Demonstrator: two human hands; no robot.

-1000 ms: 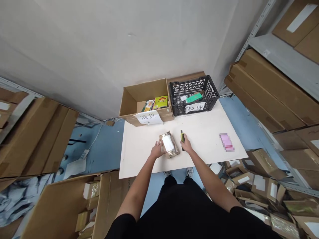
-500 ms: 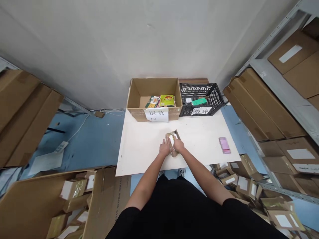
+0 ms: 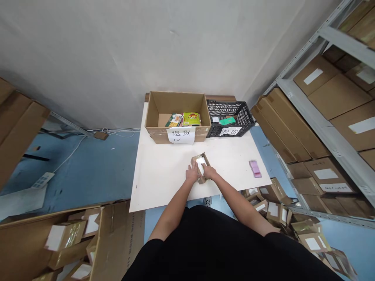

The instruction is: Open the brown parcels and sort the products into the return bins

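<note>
A small taped cardboard box [image 3: 200, 180] with a white label [image 3: 200, 161] on top lies on the white table [image 3: 158, 175], in front of me. My left hand [image 3: 192, 172] grips its left side, fingers along the edge. From the right, my right hand [image 3: 209, 171] holds the same box, with a fingertip over the label. The undersides of both hands are hidden.
Behind the small box stand a large open carton [image 3: 151, 133] holding colourful booklets [image 3: 191, 119] and a black plastic crate [image 3: 247, 117] with a green item [image 3: 227, 121]. A pixelated pink object [image 3: 255, 168] lies at right. Parcel-filled cartons [image 3: 117, 230] and shelving [image 3: 310, 103] flank the table.
The view has turned to the right, so the table and cartons sit further left. My hands stay on the small box, and more of its white label shows between them.
</note>
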